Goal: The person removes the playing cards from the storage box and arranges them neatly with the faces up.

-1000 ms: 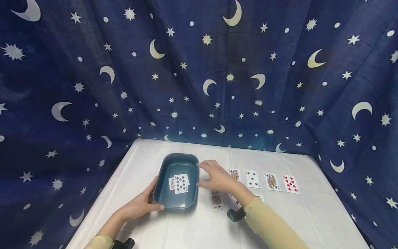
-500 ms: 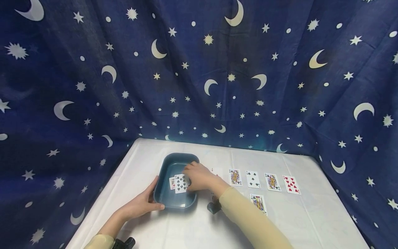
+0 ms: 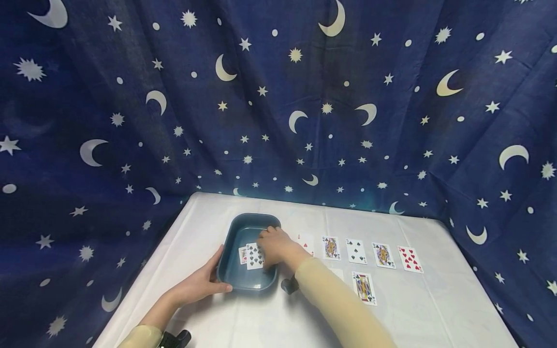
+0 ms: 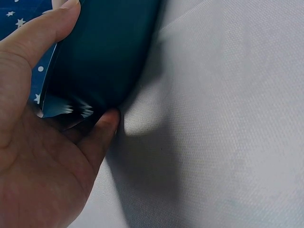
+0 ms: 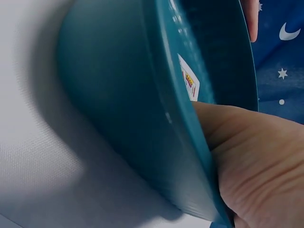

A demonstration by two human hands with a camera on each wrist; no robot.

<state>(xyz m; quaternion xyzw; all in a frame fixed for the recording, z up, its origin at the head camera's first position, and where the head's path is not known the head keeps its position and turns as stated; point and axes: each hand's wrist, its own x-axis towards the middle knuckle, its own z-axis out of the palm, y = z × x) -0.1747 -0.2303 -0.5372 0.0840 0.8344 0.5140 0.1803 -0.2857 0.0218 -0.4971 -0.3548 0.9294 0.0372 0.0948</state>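
A teal plastic tub (image 3: 248,282) stands on the white-covered table. My left hand (image 3: 197,284) grips its near left corner, thumb at the rim and fingers round the outer side; the left wrist view shows a fingertip low under the wall (image 4: 109,42). Over the right rim reaches my right hand (image 3: 279,249), its fingers bent down at the right edge of the playing cards in the tub. A black-pip card (image 3: 254,256) lies on top, partly covering a face card (image 3: 242,255). The right fingertips are hidden, so I cannot tell whether they pinch a card.
Right of the tub, a row of face-up cards runs across the table: a red-pip card (image 3: 305,244), face cards (image 3: 331,248), a black-pip card (image 3: 357,251) and a hearts card (image 3: 410,259). Nearer are another face card (image 3: 364,288) and a partly hidden card (image 3: 337,273). A starry curtain (image 3: 278,121) hangs behind.
My right hand has moved left from outside the tub's right rim to the cards inside it, uncovering cards on the table. My left hand has stayed on the tub.
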